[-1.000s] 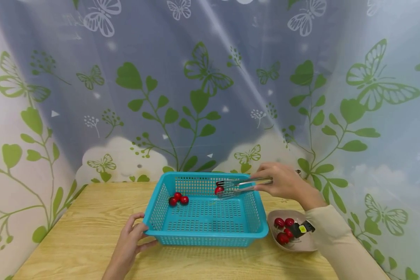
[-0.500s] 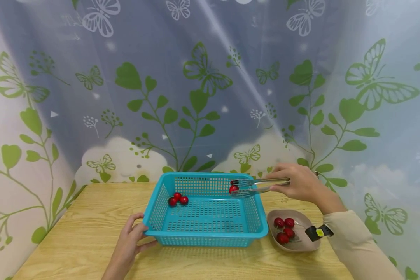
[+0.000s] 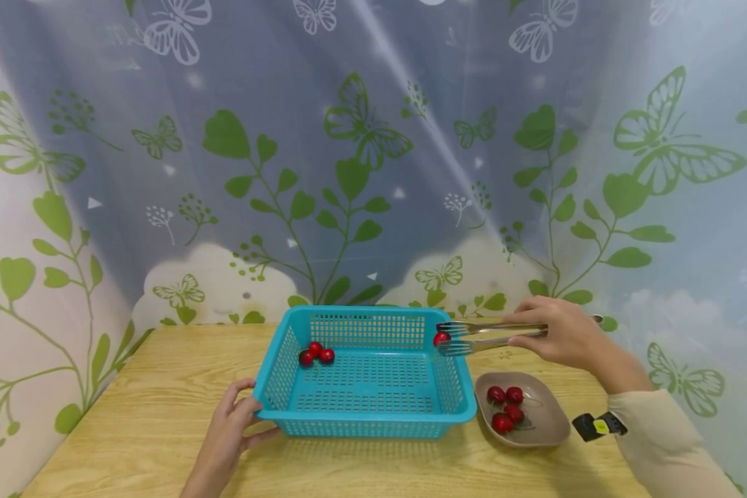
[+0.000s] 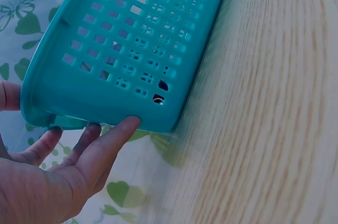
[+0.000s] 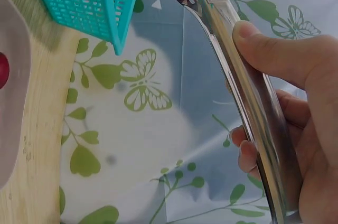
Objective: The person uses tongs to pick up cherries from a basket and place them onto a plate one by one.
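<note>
My left hand point(image 3: 227, 425) grips the front left corner of a blue plastic basket point(image 3: 361, 418); in the left wrist view its fingers point(image 4: 108, 147) lie against the outer wall and under the rim. With my right hand point(image 3: 566, 337) I hold metal tongs point(image 3: 485, 328), thumb on one side and fingers on the other. Between the slotted tong ends is a red cherry point(image 3: 440, 338), over the basket's right rim in the head view. A cluster of cherries point(image 3: 315, 351) lies inside the basket at the left. The right wrist view shows the tongs' handle point(image 5: 259, 113) close up.
To the right of the basket stands a pinkish-beige dish point(image 3: 550, 429) holding several cherries point(image 3: 503, 420). Everything rests on a wood-grain table point(image 3: 162, 387). A curtain point(image 3: 373, 228) with butterflies and leaves hangs behind it.
My right hand has moved right, carrying the tongs and cherry from above the basket's middle to its right rim. My left hand and the basket have stayed put.
</note>
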Available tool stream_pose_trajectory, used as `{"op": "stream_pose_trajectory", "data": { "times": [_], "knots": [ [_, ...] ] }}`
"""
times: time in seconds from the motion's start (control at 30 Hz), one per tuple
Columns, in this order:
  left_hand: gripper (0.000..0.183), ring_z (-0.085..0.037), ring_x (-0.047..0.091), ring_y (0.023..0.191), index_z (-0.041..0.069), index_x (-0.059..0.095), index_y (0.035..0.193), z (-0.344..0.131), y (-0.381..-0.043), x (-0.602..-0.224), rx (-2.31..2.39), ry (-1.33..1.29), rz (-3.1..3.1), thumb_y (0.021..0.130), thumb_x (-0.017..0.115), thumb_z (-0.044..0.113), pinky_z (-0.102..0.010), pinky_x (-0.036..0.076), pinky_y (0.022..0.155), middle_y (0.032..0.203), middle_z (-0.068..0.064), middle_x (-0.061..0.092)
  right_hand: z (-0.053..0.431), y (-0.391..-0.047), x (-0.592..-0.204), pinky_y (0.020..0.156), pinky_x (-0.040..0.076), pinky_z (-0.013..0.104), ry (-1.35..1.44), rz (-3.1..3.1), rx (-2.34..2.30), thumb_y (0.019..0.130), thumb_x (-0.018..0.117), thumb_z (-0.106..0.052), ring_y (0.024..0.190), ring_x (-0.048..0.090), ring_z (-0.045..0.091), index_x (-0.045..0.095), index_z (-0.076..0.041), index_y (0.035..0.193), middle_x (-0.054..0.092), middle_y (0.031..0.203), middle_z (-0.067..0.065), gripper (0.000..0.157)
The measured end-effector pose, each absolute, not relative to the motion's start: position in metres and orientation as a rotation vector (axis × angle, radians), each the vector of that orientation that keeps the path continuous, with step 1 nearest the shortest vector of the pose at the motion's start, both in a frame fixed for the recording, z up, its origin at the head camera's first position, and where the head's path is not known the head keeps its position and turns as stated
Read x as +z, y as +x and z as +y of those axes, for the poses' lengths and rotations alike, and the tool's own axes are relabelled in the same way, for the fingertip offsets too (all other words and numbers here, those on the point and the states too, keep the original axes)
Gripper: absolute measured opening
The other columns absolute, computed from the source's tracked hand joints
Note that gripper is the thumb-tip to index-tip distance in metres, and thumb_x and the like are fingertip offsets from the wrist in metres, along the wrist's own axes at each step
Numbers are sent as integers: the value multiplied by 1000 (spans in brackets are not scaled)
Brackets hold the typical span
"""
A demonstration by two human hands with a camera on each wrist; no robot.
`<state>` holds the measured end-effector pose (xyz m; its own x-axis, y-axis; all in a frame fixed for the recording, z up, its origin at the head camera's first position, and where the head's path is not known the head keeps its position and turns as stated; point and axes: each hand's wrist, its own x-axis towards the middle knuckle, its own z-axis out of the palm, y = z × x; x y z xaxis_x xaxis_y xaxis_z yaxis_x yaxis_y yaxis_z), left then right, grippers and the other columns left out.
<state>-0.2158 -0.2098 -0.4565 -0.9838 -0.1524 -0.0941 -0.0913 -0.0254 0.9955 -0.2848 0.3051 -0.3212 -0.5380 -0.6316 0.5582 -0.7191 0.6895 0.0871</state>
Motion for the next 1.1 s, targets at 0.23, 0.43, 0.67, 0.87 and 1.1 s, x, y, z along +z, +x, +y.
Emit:
{"op": "stream_pose_trajectory", "data": {
  "times": [0.23, 0.43, 0.67, 0.87, 1.1],
  "knots": [
    [44, -25, 73, 102, 8, 40, 142, -209, -214, -456, -2203, 272, -2158, 100, 46, 15, -54, 66, 88, 141, -31, 55, 318, -279, -325, 53, 42, 19, 1006, -2354, 190, 74, 89, -15, 71, 59, 7, 81, -16, 108, 73, 98, 0, 35],
    [44, -27, 72, 104, 8, 40, 143, -209, -215, -455, -2209, 279, -2154, 99, 45, 14, -53, 66, 89, 143, -31, 53, 332, -274, -327, 52, 45, 20, 981, -2343, 191, 72, 90, -15, 69, 58, 1, 81, -18, 107, 73, 98, -1, 36],
    [44, -27, 72, 104, 8, 39, 143, -210, -214, -455, -2221, 295, -2153, 100, 45, 15, -53, 66, 88, 145, -31, 51, 349, -268, -331, 50, 38, 16, 949, -2354, 187, 70, 91, -15, 67, 45, -8, 82, -19, 104, 69, 90, -8, 36],
    [45, -27, 72, 104, 9, 38, 144, -211, -215, -456, -2221, 290, -2153, 100, 45, 15, -53, 66, 88, 144, -31, 52, 360, -263, -334, 50, 38, 17, 927, -2384, 171, 71, 91, -17, 67, 44, -12, 82, -20, 103, 69, 90, -8, 34],
    [44, -27, 73, 103, 9, 39, 142, -210, -216, -456, -2223, 271, -2144, 100, 46, 15, -55, 66, 89, 141, -31, 55, 379, -256, -340, 49, 38, 17, 844, -2484, 83, 73, 90, -23, 66, 45, -12, 82, -20, 103, 70, 92, -6, 31]
  ]
}}
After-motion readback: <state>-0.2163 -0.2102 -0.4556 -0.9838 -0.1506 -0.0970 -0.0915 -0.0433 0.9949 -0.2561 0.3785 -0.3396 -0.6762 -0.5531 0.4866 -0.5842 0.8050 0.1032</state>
